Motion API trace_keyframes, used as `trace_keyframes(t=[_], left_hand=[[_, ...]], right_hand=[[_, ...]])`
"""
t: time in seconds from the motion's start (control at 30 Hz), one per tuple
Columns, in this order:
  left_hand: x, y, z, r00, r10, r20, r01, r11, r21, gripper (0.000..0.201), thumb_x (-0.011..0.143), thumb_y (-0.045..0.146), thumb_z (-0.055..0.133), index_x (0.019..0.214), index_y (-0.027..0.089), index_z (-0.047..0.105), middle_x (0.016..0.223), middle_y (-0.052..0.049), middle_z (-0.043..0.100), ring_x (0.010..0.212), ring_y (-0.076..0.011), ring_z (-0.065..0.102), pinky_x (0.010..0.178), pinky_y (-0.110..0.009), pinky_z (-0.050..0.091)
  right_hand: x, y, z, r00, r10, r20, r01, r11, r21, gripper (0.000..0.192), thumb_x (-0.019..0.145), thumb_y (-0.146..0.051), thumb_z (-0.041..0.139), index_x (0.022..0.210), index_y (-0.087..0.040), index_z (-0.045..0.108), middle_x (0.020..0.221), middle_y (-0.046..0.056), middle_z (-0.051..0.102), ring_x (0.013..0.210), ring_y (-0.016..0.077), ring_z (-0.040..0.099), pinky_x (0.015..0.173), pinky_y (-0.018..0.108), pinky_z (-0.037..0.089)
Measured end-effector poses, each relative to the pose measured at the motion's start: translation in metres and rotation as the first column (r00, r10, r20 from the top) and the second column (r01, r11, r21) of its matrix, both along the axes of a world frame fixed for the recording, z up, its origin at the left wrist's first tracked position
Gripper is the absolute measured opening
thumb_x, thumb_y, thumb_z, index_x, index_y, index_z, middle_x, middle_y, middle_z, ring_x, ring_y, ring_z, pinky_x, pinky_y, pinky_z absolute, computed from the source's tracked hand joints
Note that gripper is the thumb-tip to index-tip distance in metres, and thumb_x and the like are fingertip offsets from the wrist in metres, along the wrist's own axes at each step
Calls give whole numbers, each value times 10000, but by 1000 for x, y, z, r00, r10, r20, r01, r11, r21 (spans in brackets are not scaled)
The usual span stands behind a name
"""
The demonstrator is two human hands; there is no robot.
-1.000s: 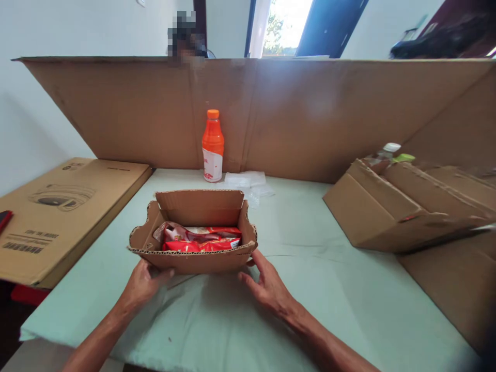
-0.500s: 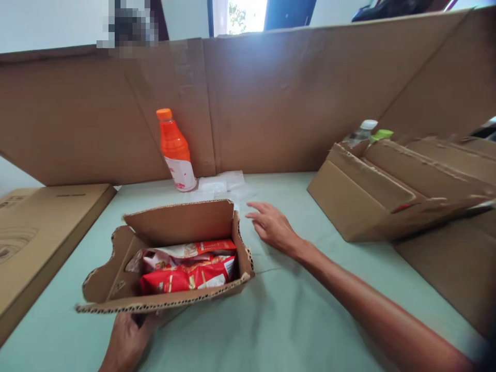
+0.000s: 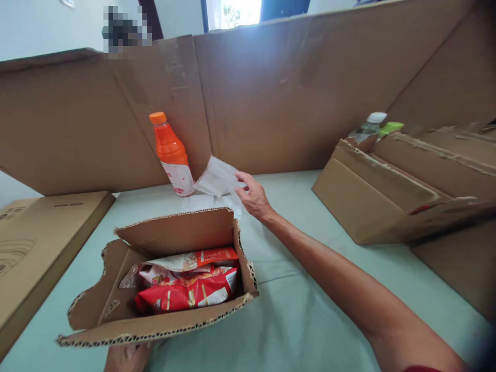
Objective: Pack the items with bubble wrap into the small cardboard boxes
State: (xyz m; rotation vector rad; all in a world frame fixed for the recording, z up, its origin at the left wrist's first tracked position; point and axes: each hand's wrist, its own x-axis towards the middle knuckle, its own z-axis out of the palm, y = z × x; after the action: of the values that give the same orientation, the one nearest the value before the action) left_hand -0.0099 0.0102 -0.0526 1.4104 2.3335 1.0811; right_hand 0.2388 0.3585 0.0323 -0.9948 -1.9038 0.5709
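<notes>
My right hand (image 3: 253, 197) pinches the edge of a translucent white plastic sheet (image 3: 218, 177), perhaps bubble wrap, raised at a slant beside the orange-capped bottle (image 3: 174, 155). More clear bubble wrap (image 3: 199, 203) lies flat below it on the table. Nearer to me is an open cardboard box (image 3: 174, 227) with its flaps up. Red printed food packets (image 3: 189, 294) lie inside it. At the box's near side is my left hand (image 3: 127, 357); the front flap covers its fingers, so their grip is hidden.
Behind the table (image 3: 294, 305) stands a tall cardboard wall (image 3: 271, 103). A flat carton (image 3: 46, 248) lies at the left. At the right is another open carton (image 3: 364, 201), with a white-capped clear bottle (image 3: 372, 126) and a green cap (image 3: 392, 127) showing behind its edge.
My right hand has moved forward and left, taken hold of a plastic sheet and lifted it. The cardboard box sits lower in view, and its front flap now hides more of my left hand.
</notes>
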Motion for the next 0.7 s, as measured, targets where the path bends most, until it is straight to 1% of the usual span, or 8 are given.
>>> trace_keyframes(t=[0.13, 0.2, 0.27, 0.43, 0.53, 0.63, 0.67, 0.7], left_hand=[[4, 7, 1, 973, -10, 231, -3, 998, 57, 403, 758, 603, 640, 743, 200, 669, 700, -83, 721, 712, -293, 695, 634, -360, 579], [3, 10, 1, 964, -9, 267, -16, 996, 90, 379, 720, 573, 683, 794, 203, 654, 760, -78, 732, 739, -290, 696, 653, -360, 580], [1, 12, 2, 964, -24, 265, -4, 995, 104, 365, 683, 556, 710, 772, 214, 618, 710, -56, 707, 703, -281, 681, 633, -359, 574], [1, 15, 11, 969, -29, 246, 6, 996, 93, 421, 664, 583, 694, 809, 200, 598, 714, -56, 692, 683, -267, 651, 617, -364, 550], [3, 16, 19, 963, -36, 268, 21, 998, 60, 457, 619, 597, 695, 808, 197, 581, 702, -61, 680, 665, -262, 636, 588, -360, 530], [5, 18, 26, 962, -12, 273, -4, 998, 61, 468, 591, 600, 693, 797, 199, 566, 699, -61, 667, 675, -261, 626, 579, -354, 514], [7, 18, 28, 960, -10, 278, -9, 998, 67, 472, 586, 598, 692, 802, 199, 564, 706, -60, 666, 680, -259, 624, 578, -351, 510], [8, 18, 30, 958, -12, 288, -8, 997, 71, 473, 581, 593, 692, 808, 199, 562, 710, -58, 666, 679, -254, 622, 576, -346, 506]], right_hand=[[40, -30, 16, 942, -29, -334, -45, 976, -213, 467, 839, -326, 568, 1274, -163, 617, 1234, 104, 686, 1089, 226, 656, 839, 365, 584], [61, -50, 20, 901, -93, -423, -40, 955, -295, 515, 813, -379, 609, 1280, -163, 615, 1242, 114, 679, 1109, 249, 650, 796, 372, 597], [79, -75, 19, 864, -175, -472, -10, 932, -363, 580, 786, -416, 654, 1301, -154, 606, 1284, 135, 655, 1161, 278, 629, 821, 400, 598], [111, -163, -5, 820, -293, -492, -28, 838, -545, 706, 746, -448, 733, 1373, -172, 563, 1383, 171, 601, 1327, 327, 540, 1019, 498, 516], [123, -222, -15, 830, -297, -472, -99, 754, -649, 696, 740, -452, 767, 1367, -222, 573, 1462, 167, 544, 1325, 341, 551, 1009, 513, 517], [130, -261, -10, 891, -192, -411, -205, 639, -741, 537, 780, -470, 743, 1246, -217, 660, 1359, 175, 621, 1173, 342, 658, 871, 479, 576], [131, -267, -5, 913, -136, -386, -223, 626, -747, 479, 801, -470, 723, 1204, -214, 680, 1297, 167, 657, 1138, 332, 675, 846, 462, 580], [130, -270, 0, 930, -81, -360, -229, 637, -736, 437, 822, -462, 702, 1182, -216, 689, 1256, 153, 678, 1129, 320, 678, 845, 450, 578]])
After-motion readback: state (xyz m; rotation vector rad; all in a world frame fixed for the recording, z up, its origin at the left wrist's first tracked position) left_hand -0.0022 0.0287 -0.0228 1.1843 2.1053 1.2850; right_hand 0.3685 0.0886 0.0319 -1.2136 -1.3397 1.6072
